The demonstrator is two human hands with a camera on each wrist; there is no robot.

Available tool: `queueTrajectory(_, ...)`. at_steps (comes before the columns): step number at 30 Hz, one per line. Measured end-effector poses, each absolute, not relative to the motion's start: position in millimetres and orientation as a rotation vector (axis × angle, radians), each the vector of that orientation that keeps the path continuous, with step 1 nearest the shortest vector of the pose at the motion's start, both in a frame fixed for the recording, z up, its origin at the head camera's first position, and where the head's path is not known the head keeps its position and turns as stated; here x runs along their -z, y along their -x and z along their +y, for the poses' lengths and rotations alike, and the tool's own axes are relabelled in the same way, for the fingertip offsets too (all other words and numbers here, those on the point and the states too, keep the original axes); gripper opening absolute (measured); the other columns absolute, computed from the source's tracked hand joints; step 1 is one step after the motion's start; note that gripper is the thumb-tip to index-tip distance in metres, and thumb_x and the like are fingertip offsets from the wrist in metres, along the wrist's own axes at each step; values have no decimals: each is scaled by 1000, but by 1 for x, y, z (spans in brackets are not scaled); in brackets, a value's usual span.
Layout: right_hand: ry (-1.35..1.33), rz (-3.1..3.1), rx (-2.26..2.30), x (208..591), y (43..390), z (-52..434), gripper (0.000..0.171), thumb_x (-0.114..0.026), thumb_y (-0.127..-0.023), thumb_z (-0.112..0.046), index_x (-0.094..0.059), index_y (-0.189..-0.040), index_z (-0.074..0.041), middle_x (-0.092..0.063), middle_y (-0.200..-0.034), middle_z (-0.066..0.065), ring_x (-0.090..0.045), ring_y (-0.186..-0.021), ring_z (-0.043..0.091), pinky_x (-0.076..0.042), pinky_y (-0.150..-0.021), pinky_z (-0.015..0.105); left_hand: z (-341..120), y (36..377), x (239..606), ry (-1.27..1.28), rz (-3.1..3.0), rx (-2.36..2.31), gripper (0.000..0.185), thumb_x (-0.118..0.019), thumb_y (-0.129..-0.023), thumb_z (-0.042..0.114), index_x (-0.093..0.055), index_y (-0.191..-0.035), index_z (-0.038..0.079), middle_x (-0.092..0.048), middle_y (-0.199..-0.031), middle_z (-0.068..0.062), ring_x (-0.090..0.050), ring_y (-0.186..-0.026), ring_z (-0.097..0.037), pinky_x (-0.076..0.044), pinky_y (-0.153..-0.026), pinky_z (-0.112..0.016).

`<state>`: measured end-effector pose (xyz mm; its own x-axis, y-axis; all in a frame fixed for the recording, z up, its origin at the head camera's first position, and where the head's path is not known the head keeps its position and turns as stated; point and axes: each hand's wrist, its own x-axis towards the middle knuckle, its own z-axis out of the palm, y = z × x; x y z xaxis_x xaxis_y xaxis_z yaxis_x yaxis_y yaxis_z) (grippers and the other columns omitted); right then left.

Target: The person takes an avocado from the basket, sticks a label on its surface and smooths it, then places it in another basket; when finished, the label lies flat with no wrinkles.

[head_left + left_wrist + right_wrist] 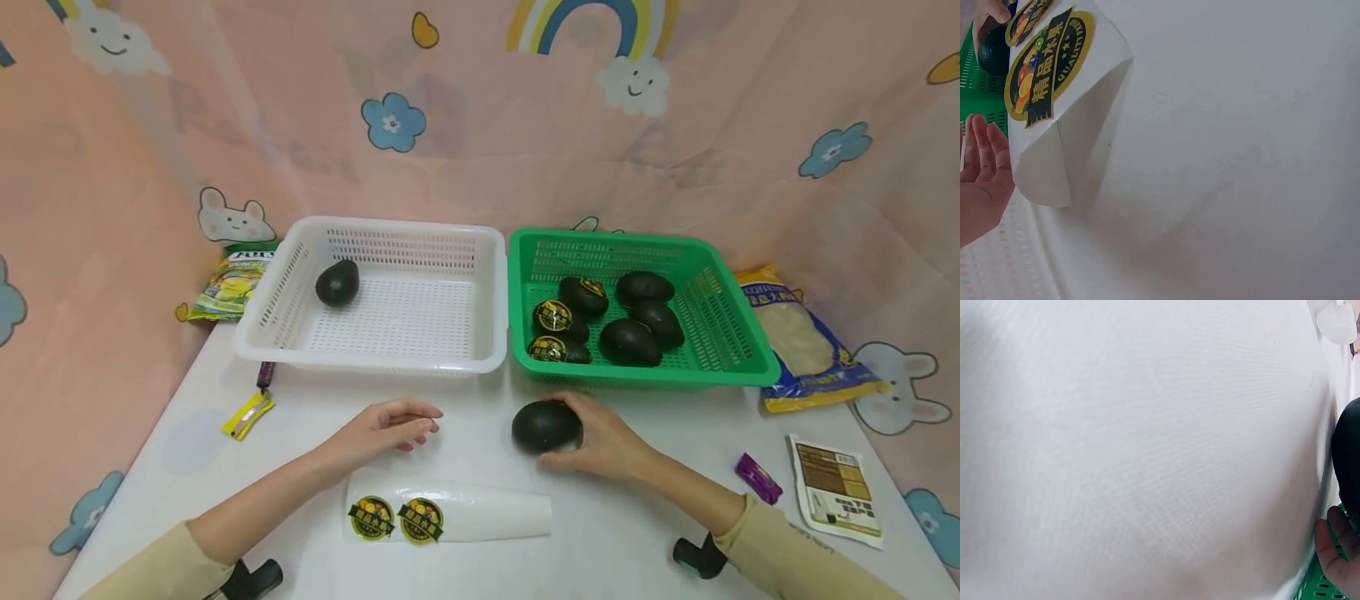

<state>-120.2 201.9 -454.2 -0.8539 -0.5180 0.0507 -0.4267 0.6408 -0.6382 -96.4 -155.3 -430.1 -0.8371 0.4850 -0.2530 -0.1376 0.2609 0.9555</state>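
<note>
My right hand grips a dark avocado above the white table, in front of the green basket. To its left, my left hand holds nothing, its fingers loosely bent. Nearer to me lies a clear backing strip with two round black-and-gold fruit stickers on its left part. In the left wrist view one sticker shows large, and the strip's end curls up. Several avocados lie in the green basket, three with stickers facing up. A single avocado sits in the white basket.
Left of the white basket leans a green snack bag, with a yellow wrapped candy in front. Right of the green basket lies a blue-and-yellow bag. A purple candy and a brown-and-white packet are near the right edge.
</note>
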Motion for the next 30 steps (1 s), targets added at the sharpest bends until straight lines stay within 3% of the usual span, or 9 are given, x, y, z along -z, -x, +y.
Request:
queueTrajectory(8,795,2782,1006,452,122,204,77,-86,-69,-50,-53,-132,-18,-57,-127,-4,-54,-117,18,-47,-95,47,-173,74,434,-933,2424,-967,64,-76,-80,52,-57,-131,20,-54,-126,8,-49,-114,-13,-45,-93,-34)
queueTrajectory(13,814,2818,1002,450,123,206,79,-87,-69,-43,-53,-134,-14,-57,-130,-2,-53,-120,20,-47,-96,46,-179,65,438,-1199,2502,-703,73,-78,-75,55,-53,-132,17,-51,-126,9,-47,-114,-10,-45,-93,-32)
queueTrajectory(19,810,2815,1030,451,125,205,73,-87,-70,-42,-55,-130,-15,-60,-124,-3,-56,-112,15,-49,-93,41,-179,63,441,-1240,2502,-697,71,-83,-74,42,-52,-133,17,-52,-124,10,-47,-109,-6,-45,-91,-28)
queueTrajectory(25,846,2729,1045,451,118,203,68,-85,-70,-50,-59,-123,-18,-63,-109,-9,-58,-97,9,-52,-83,35,-178,65,442,-1204,2454,-740,63,-81,-79,38,-53,-131,20,-53,-122,12,-49,-105,-3,-45,-88,-25)
queueTrajectory(30,892,2704,956,448,115,202,72,-82,-70,-56,-57,-126,-19,-62,-113,-12,-57,-102,8,-51,-87,36,-176,68,443,-1125,2358,-843,51,-79,-82,36,-57,-127,22,-56,-115,17,-52,-100,0,-46,-86,-23)
